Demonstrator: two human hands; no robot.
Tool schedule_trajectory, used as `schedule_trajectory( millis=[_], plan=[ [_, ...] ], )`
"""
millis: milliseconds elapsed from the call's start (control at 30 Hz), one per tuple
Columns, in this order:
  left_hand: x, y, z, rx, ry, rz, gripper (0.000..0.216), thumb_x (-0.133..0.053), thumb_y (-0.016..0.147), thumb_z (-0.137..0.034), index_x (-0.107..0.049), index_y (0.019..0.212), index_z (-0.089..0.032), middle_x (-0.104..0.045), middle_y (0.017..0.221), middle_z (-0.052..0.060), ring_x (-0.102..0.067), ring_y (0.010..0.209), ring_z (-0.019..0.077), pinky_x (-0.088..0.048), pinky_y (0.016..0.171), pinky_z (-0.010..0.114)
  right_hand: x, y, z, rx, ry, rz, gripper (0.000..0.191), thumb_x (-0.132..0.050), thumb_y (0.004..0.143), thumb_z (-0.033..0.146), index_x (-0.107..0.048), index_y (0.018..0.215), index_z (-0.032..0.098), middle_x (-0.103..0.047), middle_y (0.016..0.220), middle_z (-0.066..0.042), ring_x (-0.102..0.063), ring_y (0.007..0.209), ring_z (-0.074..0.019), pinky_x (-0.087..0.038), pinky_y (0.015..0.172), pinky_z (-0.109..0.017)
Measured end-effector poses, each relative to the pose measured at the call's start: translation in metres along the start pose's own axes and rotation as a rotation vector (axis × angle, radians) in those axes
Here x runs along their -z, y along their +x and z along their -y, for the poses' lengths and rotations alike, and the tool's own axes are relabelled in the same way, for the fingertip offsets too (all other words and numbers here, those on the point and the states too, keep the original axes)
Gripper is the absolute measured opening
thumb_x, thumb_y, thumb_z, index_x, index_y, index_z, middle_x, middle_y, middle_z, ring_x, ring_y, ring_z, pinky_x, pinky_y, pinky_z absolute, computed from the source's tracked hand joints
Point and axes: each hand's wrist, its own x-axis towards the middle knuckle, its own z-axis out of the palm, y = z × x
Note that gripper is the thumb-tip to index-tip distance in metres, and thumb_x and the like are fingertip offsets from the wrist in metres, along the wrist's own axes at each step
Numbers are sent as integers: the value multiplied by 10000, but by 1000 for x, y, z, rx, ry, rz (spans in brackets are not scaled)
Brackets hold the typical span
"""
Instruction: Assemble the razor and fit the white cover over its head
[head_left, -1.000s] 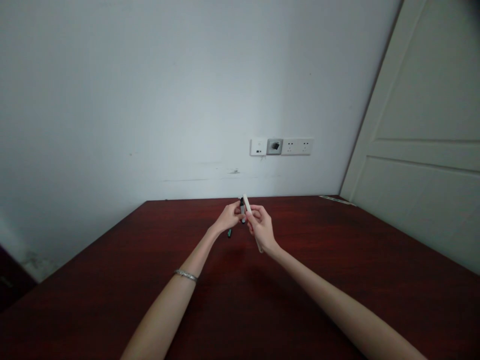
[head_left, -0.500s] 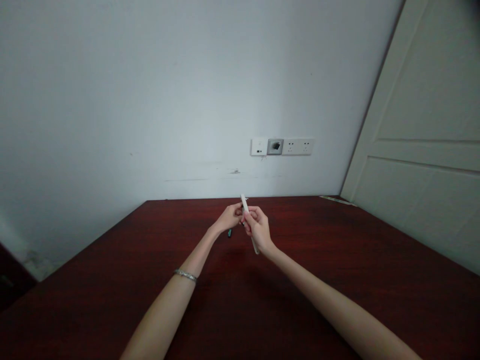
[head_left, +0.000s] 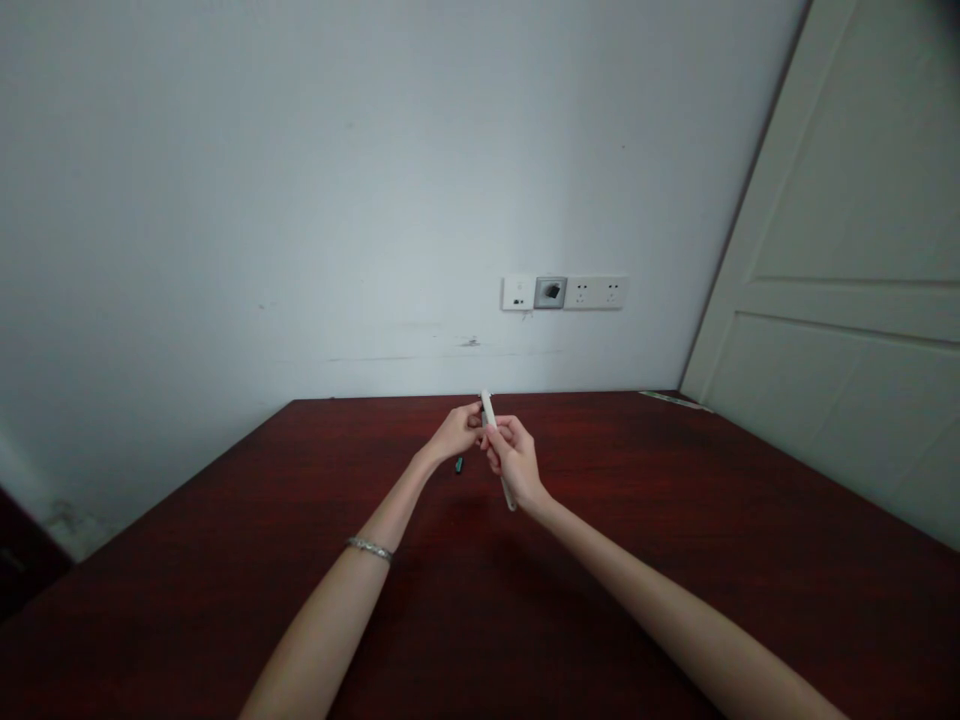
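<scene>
The right grip [head_left: 516,468] pinches a white stick [head_left: 489,408] above the table [head_left: 645,480]; if it goes loose, the stick could drop. The left grip [head_left: 453,435] is curled beside it, tips hidden, so I can't tell what it holds. The green thing [head_left: 459,465] looks too tiny to name

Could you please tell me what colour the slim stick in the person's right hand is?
The slim stick is off-white; it shows in the head view.

From head height, the tabletop [head_left: 450,600] is viewed forward and down — its far edge and the wall [head_left: 300,200] beyond faced squarely.
</scene>
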Motion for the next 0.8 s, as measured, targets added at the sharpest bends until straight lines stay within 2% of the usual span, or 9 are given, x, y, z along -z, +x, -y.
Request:
schedule_trajectory(
  millis=[133,233,400,567,667,800],
  plan=[
    [2,1,-1,-32,52,-35,184,-491,627,-44,-533,792,-113,-561,620,-26,-529,546,78,-387,509,161,3,-8,-7,-19,-27,17,229,-548,780,386,-428,787,190,-491,550,68,-320,370,-35,-202,329,-150],
    [3,2,-1,-9,30,-30,189,-520,643,-64,-538,826,-110,-555,607,-28,-523,520,77,-378,482,157,4,-10,-7,7,-45,15,208,-540,794,371,-441,802,188,-500,566,61,-342,391,-39,-214,340,-150],
    [4,1,2,45,-21,-11,266,-559,653,-85,-528,916,-112,-593,634,-8,-568,534,97,-425,500,180,6,-4,4,65,-38,-5,211,-540,792,385,-461,810,190,-507,574,60,-346,385,-42,-237,338,-159],
    [13,-1,-1,104,-22,-45,203,-572,652,-82,-503,837,-126,-596,617,1,-607,545,124,-457,501,202,17,4,14,29,-22,-44,220,-551,772,383,-513,856,184,-502,570,58,-315,384,-40,-219,319,-155],
    [20,-1,-2,127,-13,-63,167,-566,670,-90,-497,817,-126,-619,640,24,-625,563,137,-470,511,215,27,9,16,-16,0,-45,264,-546,759,375,-568,905,156,-507,590,41,-336,408,-46,-252,319,-158],
    [26,-1,-1,128,-9,-79,144,-583,682,-109,-501,800,-118,-620,625,24,-633,573,136,-483,548,224,39,16,19,-56,-34,-54,306,-580,730,363,-615,917,123,-531,615,22,-399,431,-51,-363,353,-177]
  ],
)
